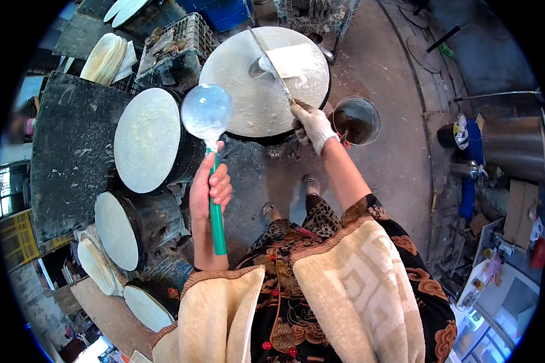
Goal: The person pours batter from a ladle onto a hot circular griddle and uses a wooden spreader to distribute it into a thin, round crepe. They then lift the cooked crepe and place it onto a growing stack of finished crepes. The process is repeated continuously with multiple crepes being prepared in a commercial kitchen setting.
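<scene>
My left hand (207, 189) is bare and wraps round the green handle of a ladle (207, 109). Its round, pale bowl is smeared with white batter and is held up beside the large round griddle. My right hand (313, 126), in a whitish glove, grips the handle end of a long thin spatula (267, 55). The blade reaches across the griddle's surface toward its far edge. A pale, bumpy layer (233, 100) covers the large griddle (272, 140). Under the blade lies a bright white patch (293, 63) beside a small dark spot; whether it is batter or a folded sheet I cannot tell.
More round griddles with pale layers, one (146, 142) among them, curve down my left side. A dark table (63, 151) and a stack of flat round sheets (105, 59) stand beyond. A bucket (357, 121) sits right of the large griddle, and a crate (178, 45) left of it.
</scene>
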`<state>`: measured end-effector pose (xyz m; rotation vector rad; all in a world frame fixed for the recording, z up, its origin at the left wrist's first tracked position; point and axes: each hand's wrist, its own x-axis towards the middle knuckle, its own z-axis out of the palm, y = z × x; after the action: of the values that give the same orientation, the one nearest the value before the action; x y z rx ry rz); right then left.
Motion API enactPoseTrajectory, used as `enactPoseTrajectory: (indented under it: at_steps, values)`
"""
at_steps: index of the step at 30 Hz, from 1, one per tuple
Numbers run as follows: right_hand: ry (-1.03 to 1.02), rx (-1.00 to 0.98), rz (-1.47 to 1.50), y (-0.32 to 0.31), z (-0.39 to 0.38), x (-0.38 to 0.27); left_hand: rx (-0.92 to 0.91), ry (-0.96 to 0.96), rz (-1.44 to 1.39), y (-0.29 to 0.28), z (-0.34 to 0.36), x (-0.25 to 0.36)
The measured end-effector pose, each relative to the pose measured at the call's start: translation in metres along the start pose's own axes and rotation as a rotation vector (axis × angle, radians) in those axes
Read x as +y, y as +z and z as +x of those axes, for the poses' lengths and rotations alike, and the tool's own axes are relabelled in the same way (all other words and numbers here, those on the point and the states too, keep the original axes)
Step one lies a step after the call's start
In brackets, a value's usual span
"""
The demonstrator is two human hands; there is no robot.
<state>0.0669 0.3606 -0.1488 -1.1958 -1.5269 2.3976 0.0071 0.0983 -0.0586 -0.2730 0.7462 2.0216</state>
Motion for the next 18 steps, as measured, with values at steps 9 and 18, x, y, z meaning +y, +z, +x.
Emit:
enactPoseTrajectory:
  at_steps: [9,18]
  values:
    - [0.006,0.073,-0.023,-0.004,-0.029,0.033,0.114,-0.084,-0.070,-0.024,0.029,-0.011]
    - [-0.263,0.131,-0.560,-0.059,0.040,-0.040,0.282,-0.052,0.256,-0.025,0.108,0.008]
